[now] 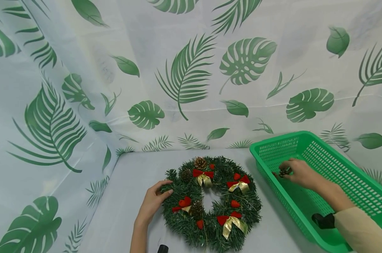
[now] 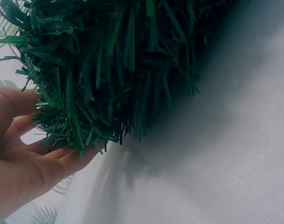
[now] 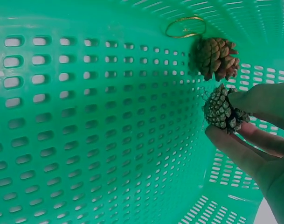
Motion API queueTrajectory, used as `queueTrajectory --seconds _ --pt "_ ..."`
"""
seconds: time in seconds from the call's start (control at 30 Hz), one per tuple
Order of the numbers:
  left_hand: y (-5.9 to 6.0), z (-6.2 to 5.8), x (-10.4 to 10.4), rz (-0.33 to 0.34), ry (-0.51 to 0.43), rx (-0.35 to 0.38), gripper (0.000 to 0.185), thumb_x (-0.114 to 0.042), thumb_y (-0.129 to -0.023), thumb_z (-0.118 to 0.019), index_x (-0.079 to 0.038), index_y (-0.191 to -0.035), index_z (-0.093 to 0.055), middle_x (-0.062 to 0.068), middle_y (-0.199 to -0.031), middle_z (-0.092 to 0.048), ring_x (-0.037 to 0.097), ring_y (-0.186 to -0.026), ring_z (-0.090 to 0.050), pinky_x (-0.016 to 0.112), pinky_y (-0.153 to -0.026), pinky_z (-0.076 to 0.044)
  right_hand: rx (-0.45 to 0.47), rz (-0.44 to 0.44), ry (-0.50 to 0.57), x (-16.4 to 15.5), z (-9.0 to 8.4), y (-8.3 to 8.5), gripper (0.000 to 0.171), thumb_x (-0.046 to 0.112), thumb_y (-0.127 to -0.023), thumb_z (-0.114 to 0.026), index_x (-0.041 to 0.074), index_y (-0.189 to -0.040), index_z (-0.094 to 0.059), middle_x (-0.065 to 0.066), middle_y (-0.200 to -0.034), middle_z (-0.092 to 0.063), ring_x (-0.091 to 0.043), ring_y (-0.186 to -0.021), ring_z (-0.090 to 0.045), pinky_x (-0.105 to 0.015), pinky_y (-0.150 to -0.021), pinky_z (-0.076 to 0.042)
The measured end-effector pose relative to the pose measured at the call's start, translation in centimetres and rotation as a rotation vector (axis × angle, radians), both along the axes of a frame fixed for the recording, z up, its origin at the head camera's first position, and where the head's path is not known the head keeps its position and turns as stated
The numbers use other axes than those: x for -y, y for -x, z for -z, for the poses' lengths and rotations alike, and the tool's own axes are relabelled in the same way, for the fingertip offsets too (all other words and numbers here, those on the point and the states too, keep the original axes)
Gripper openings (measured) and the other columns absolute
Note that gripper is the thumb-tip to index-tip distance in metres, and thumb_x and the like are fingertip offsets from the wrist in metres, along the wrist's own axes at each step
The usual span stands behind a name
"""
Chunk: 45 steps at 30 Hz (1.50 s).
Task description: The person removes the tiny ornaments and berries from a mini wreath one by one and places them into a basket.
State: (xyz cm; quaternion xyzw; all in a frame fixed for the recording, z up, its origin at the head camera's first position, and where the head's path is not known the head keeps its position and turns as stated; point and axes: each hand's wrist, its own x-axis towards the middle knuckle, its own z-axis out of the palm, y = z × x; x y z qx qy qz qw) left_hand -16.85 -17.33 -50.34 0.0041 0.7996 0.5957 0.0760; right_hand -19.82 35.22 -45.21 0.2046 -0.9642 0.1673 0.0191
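Fingers (image 3: 246,154) of the right hand (image 1: 300,173) are pinching a light, brittle cone (image 3: 221,112) by its scales; the left hand (image 1: 153,202), fingers straight, is steadying the wreath (image 1: 210,203).

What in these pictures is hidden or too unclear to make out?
- Head view: the pine cone in the right hand is mostly covered by fingers, small and dark.
- Head view: the basket is cut off at the right edge.
- Left wrist view: only needles of the wreath show; the left hand is cut off by the left edge.
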Motion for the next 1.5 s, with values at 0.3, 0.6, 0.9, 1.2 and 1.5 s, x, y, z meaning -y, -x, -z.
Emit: queueTrajectory --seconds 0.3,0.6,0.9,1.2,1.5 --pt "-0.07 0.10 -0.07 -0.001 0.011 0.007 0.037 -0.024 -0.097 -0.074 -0.020 -0.133 -0.069 0.014 -0.156 -0.049 0.023 -0.103 -0.055 0.033 -0.071 -0.039 0.000 -0.023 0.008 0.07 0.49 -0.07 0.022 -0.009 -0.078 -0.080 -0.008 -0.099 -0.071 -0.018 -0.091 -0.067 -0.028 -0.075 -0.067 -0.034 -0.061 -0.056" --pt "-0.07 0.20 -0.03 0.005 -0.001 0.008 0.037 -0.025 -0.097 -0.073 -0.021 -0.134 -0.068 0.014 -0.158 -0.047 0.039 -0.138 -0.052 0.037 -0.087 -0.045 0.030 -0.012 0.019 0.14 0.79 -0.22 0.023 -0.010 -0.078 -0.080 -0.008 -0.099 -0.070 -0.018 -0.093 -0.066 -0.029 -0.076 -0.067 -0.034 -0.062 -0.057" --pt "0.00 0.11 -0.04 0.005 -0.013 0.024 0.038 -0.025 -0.097 -0.074 -0.020 -0.134 -0.068 0.014 -0.158 -0.046 0.019 -0.081 -0.049 0.032 -0.062 -0.036 0.015 -0.013 0.010 0.18 0.93 -0.35 0.025 -0.010 -0.077 -0.081 -0.007 -0.099 -0.071 -0.018 -0.092 -0.066 -0.030 -0.077 -0.066 -0.035 -0.062 -0.056" --pt "-0.14 -0.15 -0.10 0.004 -0.016 0.014 0.038 -0.022 -0.097 -0.073 -0.018 -0.134 -0.068 0.016 -0.158 -0.046 0.021 -0.094 -0.050 0.033 -0.063 -0.035 0.023 -0.009 0.017 0.27 0.81 -0.58 0.028 -0.011 -0.077 -0.081 -0.009 -0.103 -0.070 -0.021 -0.096 -0.066 -0.033 -0.079 -0.067 -0.039 -0.063 -0.057" --pt "-0.30 -0.12 -0.09 -0.002 -0.006 -0.004 0.038 -0.024 -0.098 -0.073 -0.018 -0.135 -0.068 0.016 -0.158 -0.046 0.043 -0.143 -0.047 0.056 -0.103 -0.049 0.000 -0.009 0.021 0.21 0.49 -0.65 0.030 -0.011 -0.077 -0.081 -0.008 -0.104 -0.070 -0.022 -0.096 -0.066 -0.035 -0.079 -0.069 -0.040 -0.065 -0.059"
